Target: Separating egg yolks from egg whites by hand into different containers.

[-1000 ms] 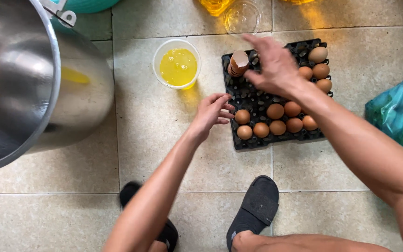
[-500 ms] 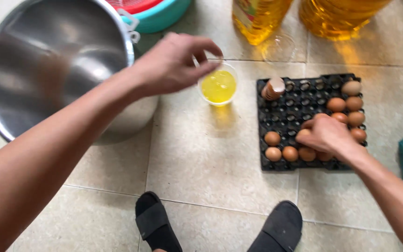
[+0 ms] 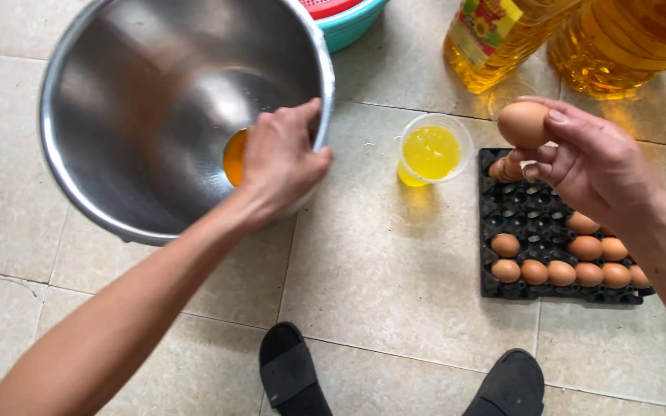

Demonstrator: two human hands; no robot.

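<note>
Brown and whole, an egg (image 3: 524,124) sits pinched in the fingertips of the right hand (image 3: 591,162), raised above the black egg tray (image 3: 529,216) on the tiled floor (image 3: 395,262). The left hand (image 3: 279,162) reaches over the rim of a large steel bowl (image 3: 125,100), fingers curled; what they grip cannot be told, though an orange yolk (image 3: 234,156) shows just beside them. A clear cup of yellow liquid (image 3: 432,152) stands between bowl and tray, near two oil bottles (image 3: 580,38).

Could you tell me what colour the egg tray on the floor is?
The egg tray is black, seen in the head view.
</note>
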